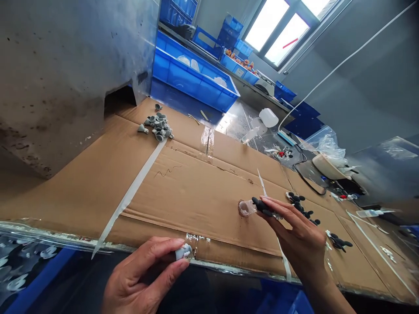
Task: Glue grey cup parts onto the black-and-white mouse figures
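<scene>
1. Cardboard-covered bench point(183, 187).
2. Left hand point(144, 274): fingers clamped on pale figurine part point(183, 251) at near edge; likely light, rigid, slippery.
3. Right hand point(301, 240): fingers pinch dark figurine part point(264, 207) mid-body, beside clear cup point(245, 208).

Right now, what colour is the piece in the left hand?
Light grey piece, head view.

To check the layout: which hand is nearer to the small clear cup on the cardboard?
Right. The right hand, holding a black piece, has its fingertips just beside the cup. The left hand, holding a pale piece, is lower left, at the cardboard edge.
</scene>
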The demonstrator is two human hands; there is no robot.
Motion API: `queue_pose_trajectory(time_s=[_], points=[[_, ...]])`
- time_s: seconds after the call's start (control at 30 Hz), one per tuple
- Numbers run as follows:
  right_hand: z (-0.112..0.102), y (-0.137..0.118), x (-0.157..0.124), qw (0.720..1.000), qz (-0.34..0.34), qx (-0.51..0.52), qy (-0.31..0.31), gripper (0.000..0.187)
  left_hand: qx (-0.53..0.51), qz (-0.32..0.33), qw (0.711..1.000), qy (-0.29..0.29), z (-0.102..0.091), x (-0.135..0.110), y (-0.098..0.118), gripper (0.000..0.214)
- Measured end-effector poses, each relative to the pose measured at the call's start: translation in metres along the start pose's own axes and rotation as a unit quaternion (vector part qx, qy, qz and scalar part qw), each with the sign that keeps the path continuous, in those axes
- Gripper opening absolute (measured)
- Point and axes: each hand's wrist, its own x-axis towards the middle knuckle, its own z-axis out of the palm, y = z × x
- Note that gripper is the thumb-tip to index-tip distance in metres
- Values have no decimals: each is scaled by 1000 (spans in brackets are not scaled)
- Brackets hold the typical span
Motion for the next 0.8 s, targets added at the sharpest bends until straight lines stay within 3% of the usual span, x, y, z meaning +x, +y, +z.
queue_pose_trajectory(time_s=[0.53,0.8], points=[[1,1,1,999,-36,-10,4,38,-33,25,999,-24,-2,2,-5,20],[-7,0,0,1000,12,12,22,32,-3,44,999,-16,-4,1,-8,18]])
